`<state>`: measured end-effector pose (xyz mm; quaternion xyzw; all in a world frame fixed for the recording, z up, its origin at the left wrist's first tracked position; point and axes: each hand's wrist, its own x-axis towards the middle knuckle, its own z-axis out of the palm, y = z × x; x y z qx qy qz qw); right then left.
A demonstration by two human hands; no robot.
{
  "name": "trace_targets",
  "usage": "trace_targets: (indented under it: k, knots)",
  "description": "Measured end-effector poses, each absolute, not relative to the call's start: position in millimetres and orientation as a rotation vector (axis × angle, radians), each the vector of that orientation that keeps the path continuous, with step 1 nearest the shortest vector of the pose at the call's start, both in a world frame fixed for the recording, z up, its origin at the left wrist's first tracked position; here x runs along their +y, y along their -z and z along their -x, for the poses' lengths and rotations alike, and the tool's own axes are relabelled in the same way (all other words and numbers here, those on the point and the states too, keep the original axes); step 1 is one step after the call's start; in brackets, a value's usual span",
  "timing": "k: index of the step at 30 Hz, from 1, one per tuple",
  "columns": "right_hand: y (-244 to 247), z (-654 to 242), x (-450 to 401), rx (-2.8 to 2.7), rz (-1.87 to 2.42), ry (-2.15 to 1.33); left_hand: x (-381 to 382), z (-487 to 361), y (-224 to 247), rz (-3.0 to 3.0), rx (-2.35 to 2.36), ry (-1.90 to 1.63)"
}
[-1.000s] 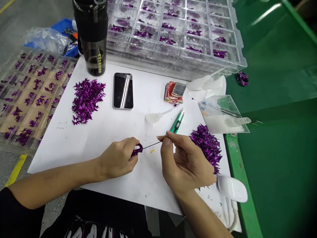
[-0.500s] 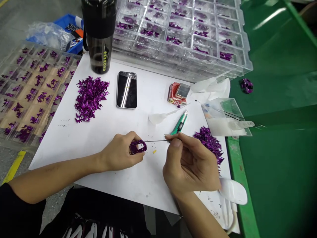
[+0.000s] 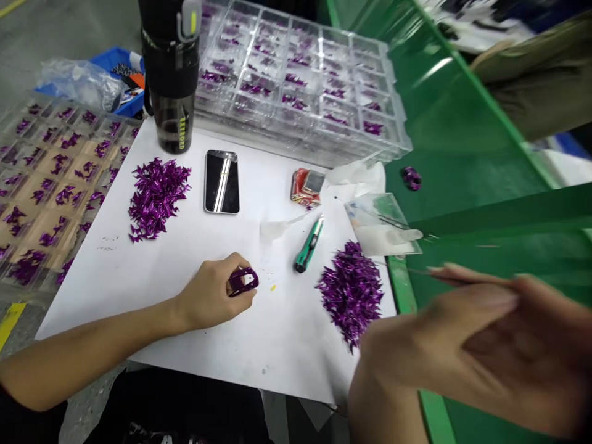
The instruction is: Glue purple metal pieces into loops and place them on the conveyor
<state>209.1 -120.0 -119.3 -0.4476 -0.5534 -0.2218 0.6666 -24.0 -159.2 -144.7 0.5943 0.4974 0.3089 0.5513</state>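
Shiny and purple, a hollow rounded piece [image 3: 242, 282] is gripped by my left hand [image 3: 215, 290] low over the white board [image 3: 194, 351]. My right hand [image 3: 481, 345] is blurred at the right, beyond the board's edge, and pinches a thin metal rod [image 3: 419, 271] that points left. Between the hands lie a green cutter [image 3: 309, 246] and a heap of purple pointed pieces [image 3: 354, 290]. Another such heap [image 3: 160, 194] is at the board's left. A similar purple piece [image 3: 411, 178] rests on the green surface.
A dark bottle [image 3: 173, 105] and a phone [image 3: 222, 182] stand and lie near the board's back left. Clear compartment trays [image 3: 296, 132] are stacked behind; another tray [image 3: 60, 185] is at left. A red packet [image 3: 305, 188] lies right of centre. A person's sleeve [image 3: 541, 80] shows upper right.
My right hand has moved right with the rod, away from the purple piece and past the board's edge. My left hand keeps its hold. The view has shifted to the right.
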Motion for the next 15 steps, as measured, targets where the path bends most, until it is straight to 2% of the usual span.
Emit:
trace_targets:
  k: [1, 3, 7, 10, 15]
  knots:
    - [115, -230, -109, -1.206, 0.941, 0.675, -160, 24, 145, -1.434, 1.178, -0.741]
    - [109, -273, -88, -1.281, 1.029, 0.785, -161, 23, 146, -1.507, 1.179, -0.779]
    - [112, -328, -66, -1.281, 1.488, 0.852, -164, 22, 148, -1.629, 1.200, -0.884]
    - [119, -337, -63, -1.234, 1.594, 0.840, -167, 23, 149, -1.613, 1.217, -0.886]
    - [114, -329, -63, -1.243, 1.539, 0.610, -169, 24, 148, -1.547, 1.217, -0.885]
